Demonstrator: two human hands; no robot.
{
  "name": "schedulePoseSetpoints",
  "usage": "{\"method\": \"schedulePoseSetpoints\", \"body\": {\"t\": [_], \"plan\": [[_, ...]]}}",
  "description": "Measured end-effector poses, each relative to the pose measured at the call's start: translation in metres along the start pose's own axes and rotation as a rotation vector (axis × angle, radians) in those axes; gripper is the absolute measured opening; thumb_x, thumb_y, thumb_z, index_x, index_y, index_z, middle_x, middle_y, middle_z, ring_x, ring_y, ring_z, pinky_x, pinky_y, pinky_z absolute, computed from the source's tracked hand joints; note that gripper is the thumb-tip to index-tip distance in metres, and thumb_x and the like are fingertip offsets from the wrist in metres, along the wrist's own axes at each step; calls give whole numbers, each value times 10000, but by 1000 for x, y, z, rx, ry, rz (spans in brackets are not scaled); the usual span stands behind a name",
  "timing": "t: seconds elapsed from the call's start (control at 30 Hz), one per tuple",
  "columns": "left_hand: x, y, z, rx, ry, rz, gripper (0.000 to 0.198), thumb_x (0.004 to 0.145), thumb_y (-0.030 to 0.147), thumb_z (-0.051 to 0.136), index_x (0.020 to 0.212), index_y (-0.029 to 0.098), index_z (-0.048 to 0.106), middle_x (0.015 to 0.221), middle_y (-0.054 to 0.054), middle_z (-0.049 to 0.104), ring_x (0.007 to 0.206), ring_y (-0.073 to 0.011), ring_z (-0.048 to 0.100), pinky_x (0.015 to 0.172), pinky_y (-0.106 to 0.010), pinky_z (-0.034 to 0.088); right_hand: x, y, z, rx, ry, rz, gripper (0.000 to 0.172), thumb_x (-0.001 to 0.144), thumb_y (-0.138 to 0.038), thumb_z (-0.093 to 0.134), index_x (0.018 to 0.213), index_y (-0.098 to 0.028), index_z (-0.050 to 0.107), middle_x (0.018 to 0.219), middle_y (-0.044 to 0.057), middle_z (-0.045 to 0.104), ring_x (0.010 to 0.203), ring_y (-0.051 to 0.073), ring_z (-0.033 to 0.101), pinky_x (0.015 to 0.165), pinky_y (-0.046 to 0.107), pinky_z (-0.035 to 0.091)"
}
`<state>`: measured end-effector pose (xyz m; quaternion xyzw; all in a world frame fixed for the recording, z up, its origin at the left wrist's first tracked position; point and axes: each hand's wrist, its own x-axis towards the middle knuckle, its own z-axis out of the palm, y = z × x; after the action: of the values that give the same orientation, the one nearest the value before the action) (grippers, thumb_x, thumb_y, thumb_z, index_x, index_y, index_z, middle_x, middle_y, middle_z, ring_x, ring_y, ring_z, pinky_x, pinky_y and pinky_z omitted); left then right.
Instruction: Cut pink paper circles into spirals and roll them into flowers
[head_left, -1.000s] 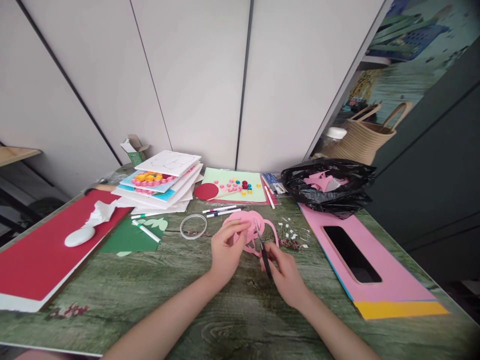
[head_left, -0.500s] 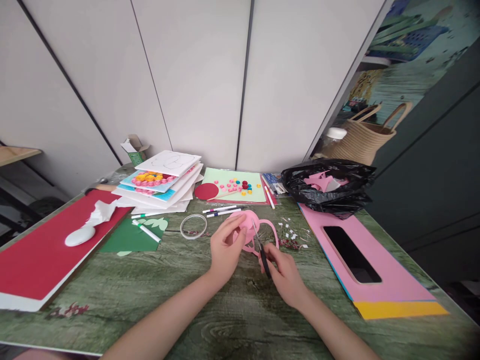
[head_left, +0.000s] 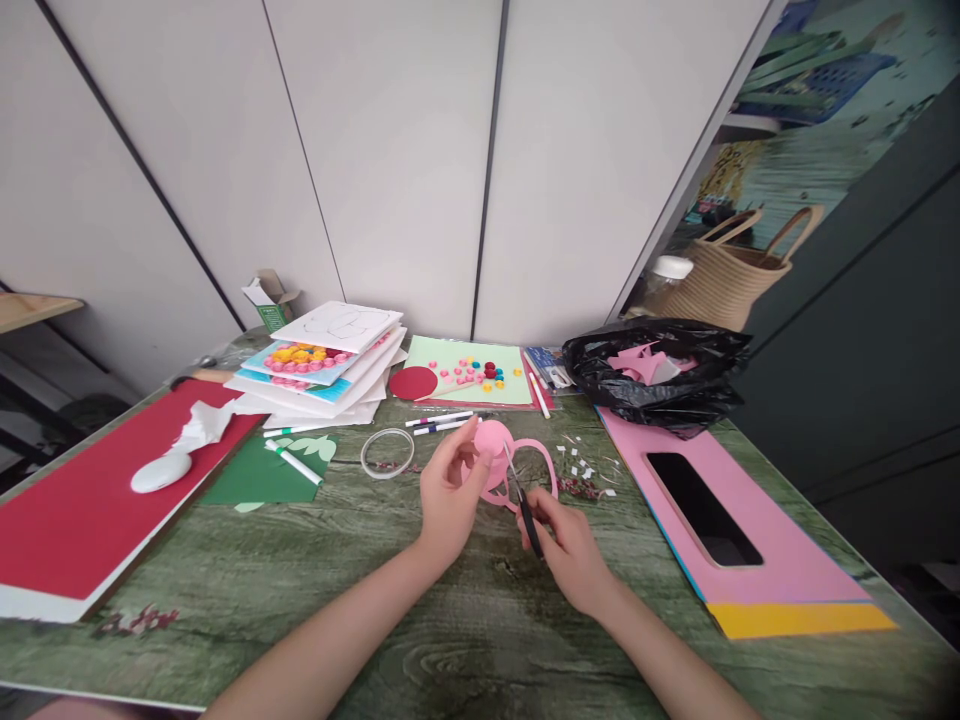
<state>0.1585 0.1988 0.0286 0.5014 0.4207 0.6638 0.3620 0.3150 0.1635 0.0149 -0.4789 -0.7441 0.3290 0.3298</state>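
My left hand (head_left: 448,492) pinches a pink paper cut-out (head_left: 493,442) above the green wood-grain table (head_left: 315,590). A curved pink strip (head_left: 546,462) trails off the cut-out to the right. My right hand (head_left: 571,548) grips black-handled scissors (head_left: 522,497), whose blades point up into the pink paper. The two hands sit close together at the table's middle.
A red foam sheet (head_left: 67,530) with a white object (head_left: 160,472) lies left; green paper (head_left: 259,480), markers (head_left: 294,463) and a tape ring (head_left: 387,452) are nearby. A stack of craft boards (head_left: 322,365) stands behind. A black bag (head_left: 660,375) and a pink sheet with a phone (head_left: 701,505) lie right.
My left hand has turned the pink cut-out and lifted it slightly, so less of it shows. The scissors have shifted a little along the paper's edge.
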Motion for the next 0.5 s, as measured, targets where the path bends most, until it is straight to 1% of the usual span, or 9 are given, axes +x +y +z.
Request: {"method": "schedulePoseSetpoints", "body": {"t": [0.1, 0.17, 0.33, 0.5], "plan": [[1, 1, 0, -6, 16, -20, 323, 767, 271, 607, 1075, 177, 584, 802, -36, 626, 722, -134, 577, 687, -256, 469, -1, 0, 0, 5, 4, -9, 165, 873, -253, 384, 721, -198, 418, 609, -27, 507, 571, 122, 448, 573, 230, 327], [1, 2, 1, -1, 16, -26, 261, 768, 263, 604, 1012, 171, 595, 762, -22, 611, 696, -123, 563, 663, -237, 455, -1, 0, 0, 7, 4, -9, 167, 873, -251, 380, 717, -199, 410, 606, -28, 505, 570, 122, 446, 573, 231, 329], [1, 4, 0, 19, 4, -6, 235, 768, 247, 601, 992, 177, 599, 746, -5, 594, 687, -110, 543, 660, -222, 439, -2, 1, 1, 4, 3, 9, 160, 869, -250, 391, 719, -198, 415, 600, -30, 502, 571, 123, 448, 574, 231, 329], [0, 2, 0, 42, -27, 1, 229, 771, 247, 593, 987, 173, 612, 769, -14, 608, 713, -121, 551, 686, -234, 434, -1, 0, 1, 11, 17, 1, 150, 868, -257, 407, 732, -197, 422, 610, -30, 515, 581, 121, 463, 578, 226, 339]]}}
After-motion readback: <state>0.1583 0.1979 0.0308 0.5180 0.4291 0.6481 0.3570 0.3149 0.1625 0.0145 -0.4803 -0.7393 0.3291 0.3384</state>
